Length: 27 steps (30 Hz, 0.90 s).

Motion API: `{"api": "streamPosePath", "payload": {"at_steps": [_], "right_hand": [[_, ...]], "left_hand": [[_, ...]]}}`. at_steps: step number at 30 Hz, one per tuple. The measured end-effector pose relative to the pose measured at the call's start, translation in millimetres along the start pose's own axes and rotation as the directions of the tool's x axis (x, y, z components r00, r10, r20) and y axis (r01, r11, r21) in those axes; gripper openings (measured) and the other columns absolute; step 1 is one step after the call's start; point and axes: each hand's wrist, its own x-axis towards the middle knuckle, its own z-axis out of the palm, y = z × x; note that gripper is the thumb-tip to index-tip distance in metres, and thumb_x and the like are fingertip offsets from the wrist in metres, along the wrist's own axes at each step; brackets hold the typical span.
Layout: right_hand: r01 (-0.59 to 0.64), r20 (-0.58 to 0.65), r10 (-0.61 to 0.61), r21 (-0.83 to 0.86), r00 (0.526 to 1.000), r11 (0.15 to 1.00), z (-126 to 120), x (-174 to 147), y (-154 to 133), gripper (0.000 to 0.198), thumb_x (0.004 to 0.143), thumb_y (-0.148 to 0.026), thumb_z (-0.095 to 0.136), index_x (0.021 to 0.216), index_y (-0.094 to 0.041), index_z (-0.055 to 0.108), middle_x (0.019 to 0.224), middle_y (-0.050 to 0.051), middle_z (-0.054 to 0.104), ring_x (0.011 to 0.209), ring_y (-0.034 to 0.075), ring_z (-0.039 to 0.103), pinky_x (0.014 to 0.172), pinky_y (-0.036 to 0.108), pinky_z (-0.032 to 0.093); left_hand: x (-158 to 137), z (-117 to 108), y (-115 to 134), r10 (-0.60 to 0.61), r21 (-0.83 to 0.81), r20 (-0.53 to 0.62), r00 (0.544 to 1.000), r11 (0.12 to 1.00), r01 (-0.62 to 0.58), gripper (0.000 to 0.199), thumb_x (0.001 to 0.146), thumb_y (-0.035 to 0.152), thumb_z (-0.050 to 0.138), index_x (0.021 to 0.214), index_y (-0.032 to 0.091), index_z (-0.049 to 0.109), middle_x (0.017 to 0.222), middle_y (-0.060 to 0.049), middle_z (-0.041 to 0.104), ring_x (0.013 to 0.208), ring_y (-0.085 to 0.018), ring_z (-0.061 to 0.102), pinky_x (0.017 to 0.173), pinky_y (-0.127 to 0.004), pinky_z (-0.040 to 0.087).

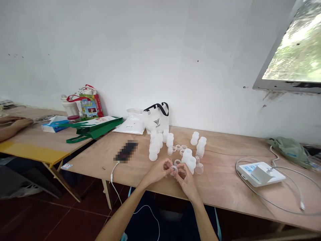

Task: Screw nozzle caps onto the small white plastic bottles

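Where the wooden tabletop (220, 190) runs across the lower half of the frame, the green shopping bag (97, 128) left of centre and the white tote bag (155, 121) at the middle sit towards the wall, probably to leave the front edge to the hands. At lower right, a white power strip (242, 170) carries a charger, and its looped grey cable (247, 189) would obstruct anything slid that way. The left hand (158, 172) and right hand (185, 179) meet at lower centre, near the front edge. Left of centre lies a blurred phone (126, 151) on its white cord. White plastic bottles (155, 147) stand grouped just beyond the hands, seemingly for easy reach; the nearer bottles (188, 160) crowd the right hand's fingers and limit its room. Clear cups (199, 168) lie beside these, and loose clear rings (178, 147) sit between the groups. Smallest, one clear ring (174, 170) is pinched between the fingers of both hands, apparently to steady it from two sides; whether it touches the wood, I cannot tell.
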Motion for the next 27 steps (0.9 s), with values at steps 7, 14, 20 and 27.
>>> {"api": "streamPosePath", "payload": {"at_steps": [7,14,20,27], "right_hand": [[0.008,-0.017,-0.009,-0.07,1.0,0.998,-0.6,-1.2,-1.9,0.03,0.09,-0.051,0.067,0.095,-0.025,0.052,0.077,-0.001,0.069,0.07,0.019,0.063,0.067,0.031,0.046],[0.015,-0.058,-0.022,-0.109,0.998,0.994,0.4,1.0,4.9,0.029,0.091,-0.05,0.065,0.087,-0.025,0.05,0.071,-0.002,0.065,0.063,0.017,0.057,0.061,0.029,0.043],[-0.007,-0.038,0.004,-0.064,0.999,0.998,-2.6,0.3,8.7,0.027,0.092,-0.05,0.065,0.097,-0.025,0.056,0.08,0.002,0.07,0.069,0.019,0.063,0.067,0.032,0.049],[-0.05,0.007,0.05,-0.003,0.999,0.999,-2.8,-1.2,2.9,0.038,0.091,-0.055,0.067,0.113,-0.025,0.057,0.094,0.005,0.075,0.072,0.019,0.066,0.07,0.033,0.054]], "left_hand": [[0.9,9.2,-6.7,-0.001,0.175,0.004,1.0,0.985,0.0,0.024,0.092,0.044,0.059,0.094,0.021,0.053,0.083,0.0,0.064,0.076,-0.017,0.058,0.064,-0.026,0.046],[9.0,21.0,-12.9,0.024,0.26,-0.068,0.997,0.965,-0.006,0.024,0.091,0.042,0.06,0.087,0.021,0.052,0.083,-0.001,0.064,0.079,-0.019,0.057,0.068,-0.028,0.045],[4.4,9.7,-3.1,-0.039,0.122,0.055,0.998,0.992,0.032,0.032,0.092,0.053,0.058,0.096,0.021,0.053,0.088,-0.002,0.066,0.079,-0.019,0.059,0.065,-0.027,0.046],[-6.8,-6.3,9.9,-0.045,0.075,0.133,0.99,0.997,0.035,0.036,0.093,0.056,0.057,0.105,0.022,0.052,0.1,-0.004,0.067,0.089,-0.019,0.062,0.066,-0.026,0.051]]}}
